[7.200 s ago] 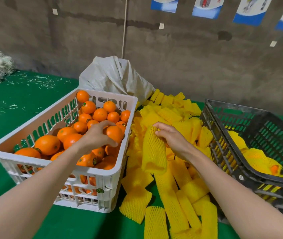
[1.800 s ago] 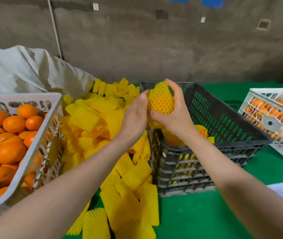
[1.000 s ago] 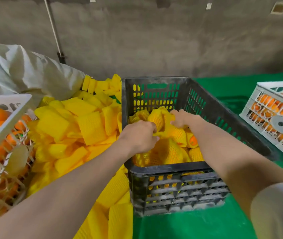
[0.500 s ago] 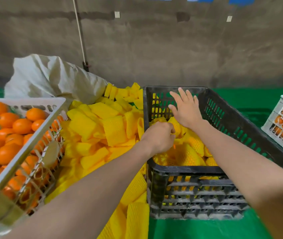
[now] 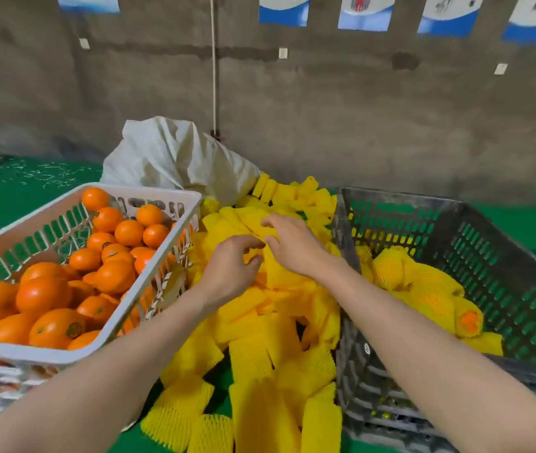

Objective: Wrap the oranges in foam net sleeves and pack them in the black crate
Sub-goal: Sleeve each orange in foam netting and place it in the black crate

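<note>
Green counter [image 5: 31, 191] holds the foam sleeves [image 5: 260, 338] between the oranges [image 5: 113, 276] and the black crate [image 5: 505, 256], where our right hand [image 5: 292, 248] pinches one sleeve [image 5: 247, 223], likely soft and light, by its edge, and we cannot tell whether our curled left hand [image 5: 227, 273] grips.

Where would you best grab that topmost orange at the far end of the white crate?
Probably around its round upper half, coming straight down from above. The orange sits highest on the heap in the white crate, so its top and sides are bare, while neighbours and the crate wall crowd it lower down.
</note>
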